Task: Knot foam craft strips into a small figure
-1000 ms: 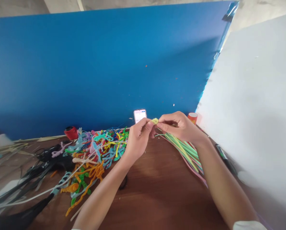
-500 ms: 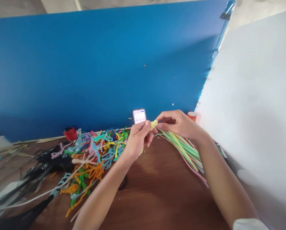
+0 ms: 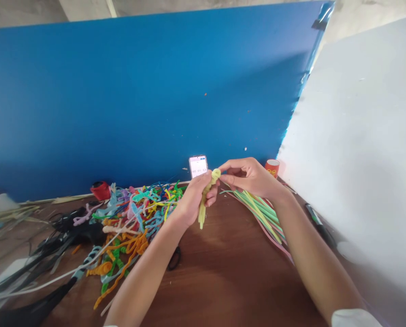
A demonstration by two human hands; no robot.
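Near the middle of the view, my left hand [image 3: 196, 194] is closed around a pale yellow fuzzy piece [image 3: 205, 200], which has a rounded coil at its top and strands hanging below. My right hand [image 3: 245, 176] pinches at the right side of the coil with thumb and forefinger. Behind my left hand, a phone [image 3: 198, 166] leans upright against the blue panel and shows a running timer. Under my right hand lies a bundle of green, yellow and pink fuzzy stems [image 3: 260, 209].
A heap of colourful twisted stems [image 3: 151, 204] covers the left of the brown table [image 3: 223, 277]. Black scissor handles [image 3: 174, 259] lie beside my left forearm. A red cup [image 3: 272, 167] and a marker [image 3: 314, 214] are at the right. Cables [image 3: 53, 284] run at far left.
My left hand has turned, so the yellow piece's coil and hanging strands now show more. My right hand has shifted slightly left and stays at the coil.
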